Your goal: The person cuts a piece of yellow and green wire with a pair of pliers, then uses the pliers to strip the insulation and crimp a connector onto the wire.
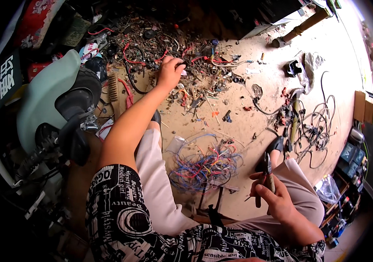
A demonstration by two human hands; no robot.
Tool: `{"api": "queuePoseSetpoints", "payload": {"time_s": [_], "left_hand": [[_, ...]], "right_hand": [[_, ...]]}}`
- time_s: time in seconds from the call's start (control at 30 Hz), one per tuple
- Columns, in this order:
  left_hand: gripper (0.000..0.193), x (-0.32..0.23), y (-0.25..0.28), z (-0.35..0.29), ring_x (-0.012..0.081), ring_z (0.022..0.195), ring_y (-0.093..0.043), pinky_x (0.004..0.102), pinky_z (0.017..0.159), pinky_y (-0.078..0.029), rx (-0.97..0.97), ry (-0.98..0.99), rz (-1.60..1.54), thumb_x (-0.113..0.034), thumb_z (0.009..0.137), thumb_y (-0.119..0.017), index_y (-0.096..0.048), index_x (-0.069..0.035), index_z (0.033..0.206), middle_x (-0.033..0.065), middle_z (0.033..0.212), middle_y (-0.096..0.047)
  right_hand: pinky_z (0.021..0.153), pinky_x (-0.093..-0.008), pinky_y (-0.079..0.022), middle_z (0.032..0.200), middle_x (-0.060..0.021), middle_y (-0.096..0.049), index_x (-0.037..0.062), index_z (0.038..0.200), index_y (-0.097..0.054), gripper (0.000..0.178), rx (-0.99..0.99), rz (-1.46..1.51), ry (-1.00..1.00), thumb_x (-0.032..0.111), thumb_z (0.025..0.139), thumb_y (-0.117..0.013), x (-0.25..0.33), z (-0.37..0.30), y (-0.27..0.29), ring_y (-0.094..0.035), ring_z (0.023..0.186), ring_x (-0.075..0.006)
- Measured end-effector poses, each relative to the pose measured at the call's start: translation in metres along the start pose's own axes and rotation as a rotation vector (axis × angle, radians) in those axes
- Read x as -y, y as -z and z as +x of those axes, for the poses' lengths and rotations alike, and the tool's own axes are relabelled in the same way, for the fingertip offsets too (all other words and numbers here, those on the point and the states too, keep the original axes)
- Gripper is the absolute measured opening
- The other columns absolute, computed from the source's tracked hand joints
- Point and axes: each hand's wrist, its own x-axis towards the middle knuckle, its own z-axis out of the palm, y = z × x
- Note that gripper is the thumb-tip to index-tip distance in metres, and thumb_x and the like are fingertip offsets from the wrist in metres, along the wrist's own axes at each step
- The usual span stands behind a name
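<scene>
My left hand (170,75) is stretched out over a heap of small scrap (204,76) on the floor, its fingers closed. Something small and dark shows at its fingertips, too little of it visible to name. In my right hand (278,201), by my right knee, is a pair of pliers (267,168), jaws pointing away from me and handles in my fist. Between my legs lies a tangled bundle of thin wires (206,168), blue, red, yellow and white. Red wire (131,61) and bits of cable stick out of the heap near my left hand.
A pale green scooter fender with a wheel (48,98) stands on the left, next to a brush (114,87). Coiled black cables (319,126) spread to the right. Beyond them lie a black plastic part (292,68) and a clear bag (312,72). A shelf of tools (348,192) lines the right side.
</scene>
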Motion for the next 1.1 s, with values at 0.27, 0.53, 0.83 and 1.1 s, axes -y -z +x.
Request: {"api": "queuePoseSetpoints", "payload": {"time_s": [0.27, 0.53, 0.83, 1.1], "left_hand": [[0.017, -0.012, 0.042, -0.002, 0.0183, 0.086, -0.064, 0.0259, 0.069, -0.051, -0.041, 0.680, -1.167, -0.011, 0.098, -0.045, -0.052, -0.002, 0.110, 0.0105, 0.103, -0.062], [0.024, -0.002, 0.058, -0.007, 0.0252, 0.097, -0.061, 0.0318, 0.083, -0.053, -0.204, 0.747, -1.269, -0.003, 0.097, -0.038, -0.044, 0.003, 0.119, 0.0197, 0.110, -0.058], [0.041, -0.011, 0.048, -0.021, 0.0269, 0.092, -0.062, 0.0330, 0.083, -0.055, 0.144, 0.821, -1.367, 0.013, 0.080, -0.036, -0.045, 0.004, 0.120, 0.0246, 0.114, -0.052], [0.019, -0.006, 0.030, -0.001, 0.0264, 0.095, -0.059, 0.0334, 0.076, -0.050, 0.063, 0.797, -1.326, 0.006, 0.080, -0.045, -0.046, -0.004, 0.095, 0.0147, 0.100, -0.051]], "right_hand": [[0.057, -0.0214, -0.040, 0.082, -0.0023, -0.055, -0.0030, 0.120, -0.048, 0.036, 0.000, 0.005, 0.010, 0.019, 0.093, -0.057, 0.000, 0.001, -0.001, -0.048, 0.064, -0.0072], [0.055, -0.0220, -0.041, 0.081, -0.0033, -0.055, -0.0032, 0.120, -0.048, 0.036, 0.003, -0.006, 0.022, 0.021, 0.094, -0.057, -0.003, 0.005, -0.003, -0.048, 0.063, -0.0078], [0.054, -0.0224, -0.041, 0.079, -0.0038, -0.055, -0.0018, 0.120, -0.048, 0.035, -0.028, -0.073, 0.002, 0.021, 0.094, -0.056, -0.005, 0.012, -0.001, -0.048, 0.061, -0.0081], [0.052, -0.0232, -0.041, 0.079, -0.0046, -0.055, -0.0028, 0.119, -0.048, 0.035, -0.025, -0.071, 0.036, 0.021, 0.094, -0.056, -0.006, 0.014, -0.002, -0.048, 0.059, -0.0087]]}}
